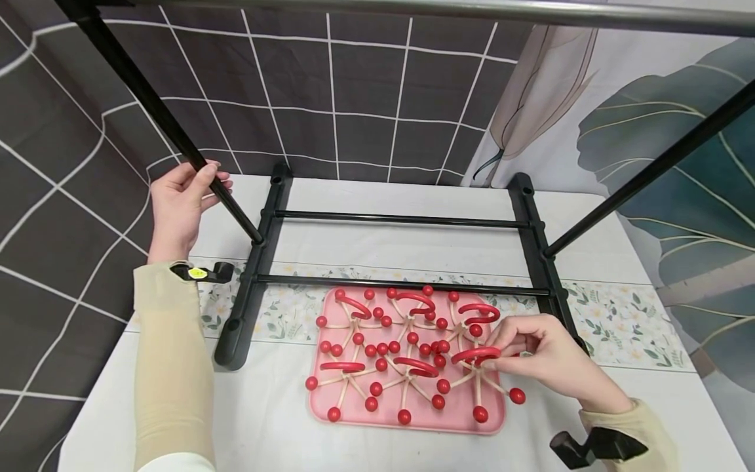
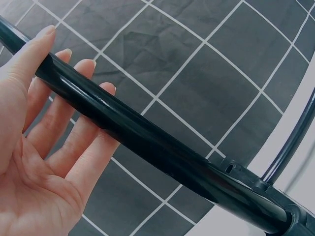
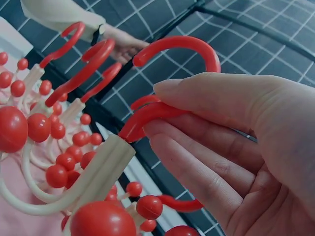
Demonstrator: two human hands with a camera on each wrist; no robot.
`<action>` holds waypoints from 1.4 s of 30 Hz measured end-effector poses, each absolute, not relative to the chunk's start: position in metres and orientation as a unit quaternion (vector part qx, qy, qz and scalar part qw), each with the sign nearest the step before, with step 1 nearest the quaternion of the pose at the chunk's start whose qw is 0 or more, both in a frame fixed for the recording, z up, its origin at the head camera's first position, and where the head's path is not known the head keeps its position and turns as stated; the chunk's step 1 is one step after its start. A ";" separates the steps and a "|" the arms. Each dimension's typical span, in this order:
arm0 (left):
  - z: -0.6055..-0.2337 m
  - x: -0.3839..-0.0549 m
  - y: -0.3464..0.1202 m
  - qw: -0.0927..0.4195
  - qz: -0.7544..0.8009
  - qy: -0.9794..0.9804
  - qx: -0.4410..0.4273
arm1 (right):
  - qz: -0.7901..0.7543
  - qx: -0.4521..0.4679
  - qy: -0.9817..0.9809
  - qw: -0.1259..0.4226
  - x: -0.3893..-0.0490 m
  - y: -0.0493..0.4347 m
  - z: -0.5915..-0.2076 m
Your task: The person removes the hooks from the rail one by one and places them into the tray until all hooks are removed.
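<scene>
My left hand (image 1: 179, 206) holds a slanted black pole (image 1: 177, 131) of a rack. In the left wrist view the thumb crosses the near side of the pole (image 2: 138, 132) and the fingers curl behind it. With thumb and fingers, my right hand (image 1: 545, 351) pinches the red hook (image 3: 197, 46) of a small hanger whose cream arms (image 3: 106, 162) end in red balls. This hanger is at the right end of a pink tray (image 1: 436, 421). Several similar hangers with red hooks (image 1: 342, 367) sit on the tray in two rows.
The black rack base has side feet (image 1: 236, 334) and crossbars (image 1: 401, 218) on a white table (image 1: 259, 406) with a floral strip. Another slanted pole (image 1: 649, 170) rises at right, and a metal bar (image 1: 413, 8) spans the top. Dark gridded cloth (image 1: 295, 85) hangs behind.
</scene>
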State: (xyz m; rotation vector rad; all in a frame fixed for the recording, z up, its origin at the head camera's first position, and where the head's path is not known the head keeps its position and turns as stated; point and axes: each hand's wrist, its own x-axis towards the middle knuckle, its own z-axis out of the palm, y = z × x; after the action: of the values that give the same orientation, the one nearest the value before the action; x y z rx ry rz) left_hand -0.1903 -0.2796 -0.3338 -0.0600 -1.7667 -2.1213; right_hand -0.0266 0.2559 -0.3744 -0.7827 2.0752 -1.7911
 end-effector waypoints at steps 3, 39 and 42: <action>-0.334 -0.190 -0.279 0.188 -0.757 -0.625 -0.021 | -0.631 -0.266 0.712 0.154 -0.027 0.257 -0.379; -0.334 -0.191 -0.280 0.189 -0.759 -0.623 -0.020 | -0.669 -0.245 0.681 0.170 -0.017 0.250 -0.394; -0.334 -0.190 -0.279 0.188 -0.758 -0.624 -0.019 | -0.674 -0.237 0.676 0.181 -0.017 0.249 -0.401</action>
State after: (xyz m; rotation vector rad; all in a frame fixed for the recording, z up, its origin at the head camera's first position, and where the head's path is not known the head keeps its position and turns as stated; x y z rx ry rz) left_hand -0.1905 -0.2791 -0.3339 -0.0538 -1.7550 -2.1334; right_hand -0.0165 0.2490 -0.4013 -0.6692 1.9093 -1.9021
